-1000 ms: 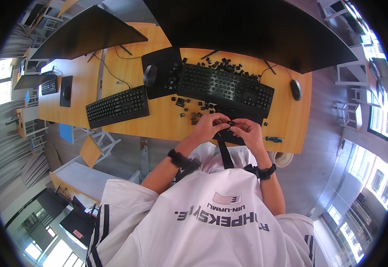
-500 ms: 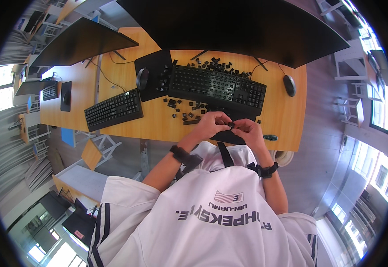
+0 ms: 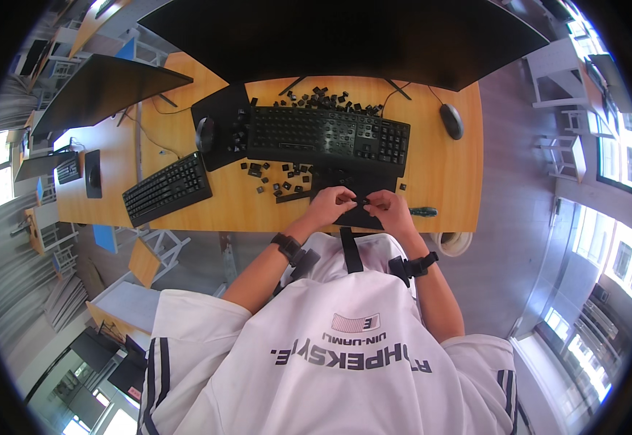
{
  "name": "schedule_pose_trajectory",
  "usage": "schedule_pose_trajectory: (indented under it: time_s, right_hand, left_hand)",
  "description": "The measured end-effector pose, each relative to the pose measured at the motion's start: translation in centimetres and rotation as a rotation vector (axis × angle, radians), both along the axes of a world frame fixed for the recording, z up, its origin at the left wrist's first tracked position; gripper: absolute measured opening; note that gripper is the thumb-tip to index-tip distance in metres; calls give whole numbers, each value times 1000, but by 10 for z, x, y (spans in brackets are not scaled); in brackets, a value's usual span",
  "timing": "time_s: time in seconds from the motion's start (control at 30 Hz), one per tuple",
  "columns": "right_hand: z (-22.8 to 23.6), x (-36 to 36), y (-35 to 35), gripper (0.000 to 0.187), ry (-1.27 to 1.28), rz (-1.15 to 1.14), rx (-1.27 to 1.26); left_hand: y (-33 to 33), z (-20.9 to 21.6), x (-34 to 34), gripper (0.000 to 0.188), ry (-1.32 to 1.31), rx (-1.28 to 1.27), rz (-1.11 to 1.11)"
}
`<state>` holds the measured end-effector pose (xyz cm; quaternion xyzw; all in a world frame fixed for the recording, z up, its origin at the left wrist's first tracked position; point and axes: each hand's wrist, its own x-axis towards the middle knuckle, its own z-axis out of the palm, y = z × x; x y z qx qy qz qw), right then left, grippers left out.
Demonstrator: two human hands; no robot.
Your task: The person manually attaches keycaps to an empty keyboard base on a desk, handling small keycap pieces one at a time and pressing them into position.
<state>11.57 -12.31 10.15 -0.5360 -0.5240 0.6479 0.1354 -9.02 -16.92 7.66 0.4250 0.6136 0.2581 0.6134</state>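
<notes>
Over the dark mat at the desk's front edge, my two hands face each other with fingertips bent inward. My right hand [image 3: 391,211] pinches a small black keycap [image 3: 364,202] between thumb and fingertips. A narrow gap away, my left hand [image 3: 330,206] is closed in a pinch; anything in it is too small to make out. Just beyond my hands lies a large black keyboard [image 3: 287,133], with part of its middle and right looking stripped of caps. Loose black keycaps [image 3: 287,170] are strewn in front of it, left of my left hand.
More keycaps [image 3: 321,98] are heaped behind the keyboard. A green-handled tool [image 3: 424,212] lies right of my right hand. A mouse [image 3: 451,122] sits at the right; a second mouse [image 3: 205,134] and a smaller keyboard [image 3: 165,190] are leftward. A big monitor [image 3: 345,43] stands behind.
My hands have drawn slightly apart, the left fingertips coming away from the keycap that stays in my right. The whole view has shifted, so the desk appears farther left.
</notes>
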Motion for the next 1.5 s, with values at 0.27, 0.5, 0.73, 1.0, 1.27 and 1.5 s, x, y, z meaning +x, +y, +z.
schedule_pose_trajectory:
  time_s: [0.27, 0.5, 0.73, 1.0, 1.27, 1.5]
  right_hand:
    - [-35, 11, 8, 22, 44, -182, -51]
    - [-34, 10, 18, 22, -67, -86, -3]
    - [-53, 10, 17, 25, -171, 14, 55]
    - [-63, -15, 20, 24, -320, 180, 141]
    - [-99, -8, 18, 24, -429, 242, 284]
    - [-91, -17, 20, 28, -520, 201, 167]
  left_hand:
    - [-2, -36, 14, 35, 701, 411, -63]
    - [1, -59, 20, 32, 708, 387, -58]
    - [9, -54, 21, 31, 585, 321, 10]
    - [-3, -57, 12, 30, 574, 329, 40]
    - [-3, -53, 12, 26, 506, 290, 63]
    - [0, -59, 14, 32, 533, 278, 90]
